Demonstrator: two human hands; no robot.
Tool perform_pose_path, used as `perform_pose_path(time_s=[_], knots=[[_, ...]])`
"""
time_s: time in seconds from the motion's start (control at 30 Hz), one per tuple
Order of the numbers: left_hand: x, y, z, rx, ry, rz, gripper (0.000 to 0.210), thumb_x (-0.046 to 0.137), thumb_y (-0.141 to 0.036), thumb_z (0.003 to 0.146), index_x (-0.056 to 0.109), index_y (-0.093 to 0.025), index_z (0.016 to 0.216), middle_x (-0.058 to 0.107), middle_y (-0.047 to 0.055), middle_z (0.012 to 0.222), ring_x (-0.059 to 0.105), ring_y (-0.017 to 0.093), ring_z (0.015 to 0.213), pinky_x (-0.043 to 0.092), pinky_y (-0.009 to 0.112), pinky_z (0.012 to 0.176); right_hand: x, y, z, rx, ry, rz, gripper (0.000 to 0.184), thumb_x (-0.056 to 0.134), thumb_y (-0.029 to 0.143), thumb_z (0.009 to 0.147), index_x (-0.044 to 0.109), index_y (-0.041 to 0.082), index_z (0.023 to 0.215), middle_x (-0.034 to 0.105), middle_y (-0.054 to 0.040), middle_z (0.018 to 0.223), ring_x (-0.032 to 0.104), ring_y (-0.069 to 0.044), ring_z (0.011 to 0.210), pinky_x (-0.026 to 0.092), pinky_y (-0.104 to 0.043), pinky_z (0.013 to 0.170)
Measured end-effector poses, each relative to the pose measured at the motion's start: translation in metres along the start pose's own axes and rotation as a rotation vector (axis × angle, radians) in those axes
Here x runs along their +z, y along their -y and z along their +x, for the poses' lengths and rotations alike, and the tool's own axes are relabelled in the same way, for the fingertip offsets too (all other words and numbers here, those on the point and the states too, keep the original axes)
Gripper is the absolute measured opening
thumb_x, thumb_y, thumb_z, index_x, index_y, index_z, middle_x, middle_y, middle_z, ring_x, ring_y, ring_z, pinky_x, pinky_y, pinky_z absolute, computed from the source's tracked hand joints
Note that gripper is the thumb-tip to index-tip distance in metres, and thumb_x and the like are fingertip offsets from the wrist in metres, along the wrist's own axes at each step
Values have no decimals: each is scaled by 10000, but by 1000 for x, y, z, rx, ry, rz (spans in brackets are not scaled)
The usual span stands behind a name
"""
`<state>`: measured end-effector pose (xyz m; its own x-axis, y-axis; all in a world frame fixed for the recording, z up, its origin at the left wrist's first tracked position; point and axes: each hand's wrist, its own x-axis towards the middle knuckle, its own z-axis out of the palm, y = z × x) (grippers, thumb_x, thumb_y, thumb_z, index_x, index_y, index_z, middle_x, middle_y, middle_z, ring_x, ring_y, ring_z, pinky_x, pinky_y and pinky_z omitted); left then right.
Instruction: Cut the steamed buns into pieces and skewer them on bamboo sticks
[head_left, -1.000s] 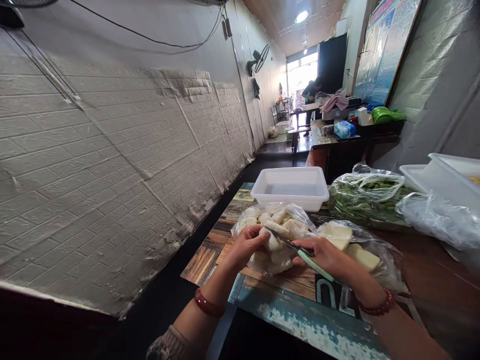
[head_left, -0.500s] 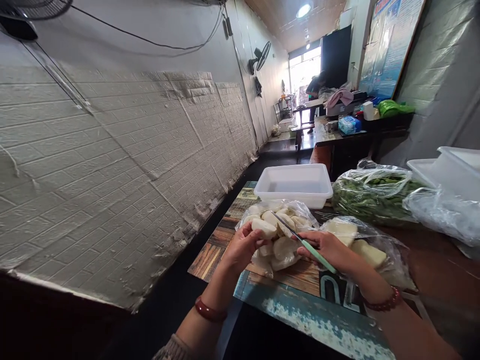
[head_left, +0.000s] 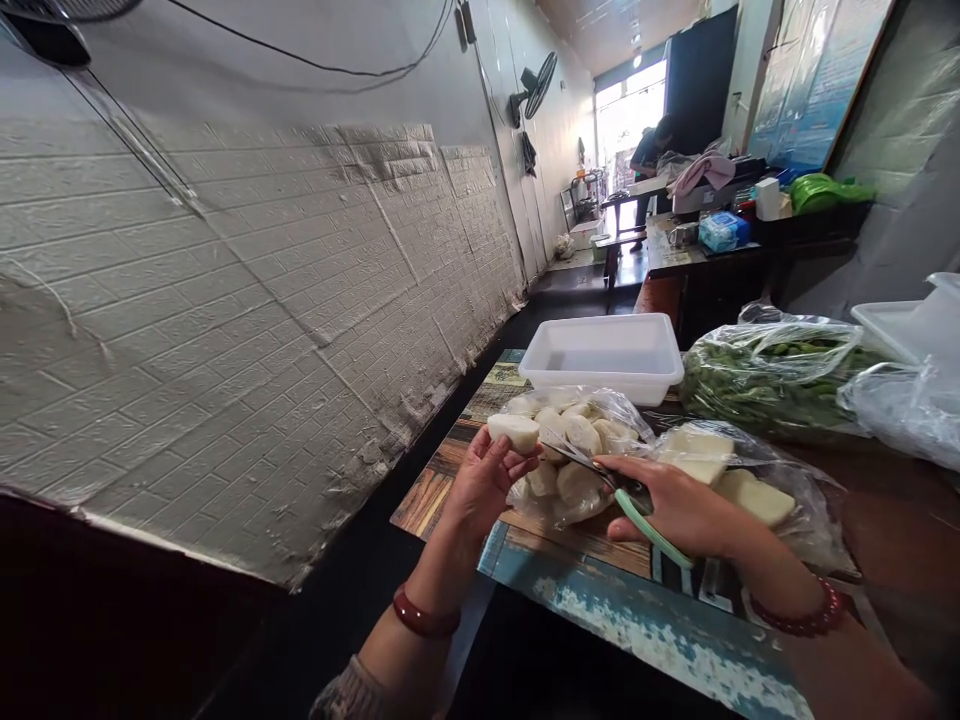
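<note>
Head view: wood-patterned worktop at 5 o'clock, white tub on it at 3. Brick-pattern wall at 9, fan at 12, bright doorway at 1. Left hand pinches white piece by bag, 5 o'clock; right hand grips green-handled scissors.

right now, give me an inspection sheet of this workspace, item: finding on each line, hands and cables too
Surface: table, wood-patterned, with a worn blue edge.
Job's things: white piece, scissors, bag of white pieces.
Clutter: white tub, bag of pale blocks, bag of greens, clear bag.
Hands: left hand holds the white piece; right hand holds the scissors, tips toward the left hand.
Cables: dark cable high on the left wall.
Surroundings: wall fan; person farther back.
</note>
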<state>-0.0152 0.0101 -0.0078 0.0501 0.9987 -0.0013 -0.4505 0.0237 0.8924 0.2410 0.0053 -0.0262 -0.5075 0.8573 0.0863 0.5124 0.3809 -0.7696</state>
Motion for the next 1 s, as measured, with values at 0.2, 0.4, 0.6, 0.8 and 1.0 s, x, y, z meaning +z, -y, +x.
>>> perform_pose_path(time_s=[0.2,0.4,0.6,0.8,1.0], knots=[[3,3,-1,-8,7,56,549,900,-398,652,616,-189,1073,723,-1,774,720,165,704,550,238,626,1,-4,-1,-12,28,-8,752,790,530,692,627,219,1356,731,-108,1179,668,-343,1068,548,-424,916],[9,6,-1,-31,18,138,536,919,-393,610,686,-134,1017,748,46,846,706,146,681,550,234,653,2,-5,0,-22,29,-2,649,810,473,683,680,242,1275,761,-74,1062,682,-320,995,550,-386,864],[6,7,-1,-51,76,129,502,918,-325,628,720,-129,1047,771,77,882,720,164,732,564,259,736,-1,-5,2,16,95,6,610,757,446,744,660,216,1300,772,-53,992,697,-272,878,544,-358,818],[5,10,1,-50,64,109,477,914,-291,633,734,-142,1048,775,77,945,726,173,767,579,275,764,1,-6,2,16,95,-30,684,767,484,720,640,204,1331,766,-76,1087,697,-301,956,556,-368,820],[2,14,5,-61,83,143,453,912,-276,631,745,-136,1029,773,86,961,723,185,800,581,287,770,4,-9,2,45,82,-60,760,779,505,699,619,165,1360,739,-125,1190,680,-341,1043,561,-402,860]])
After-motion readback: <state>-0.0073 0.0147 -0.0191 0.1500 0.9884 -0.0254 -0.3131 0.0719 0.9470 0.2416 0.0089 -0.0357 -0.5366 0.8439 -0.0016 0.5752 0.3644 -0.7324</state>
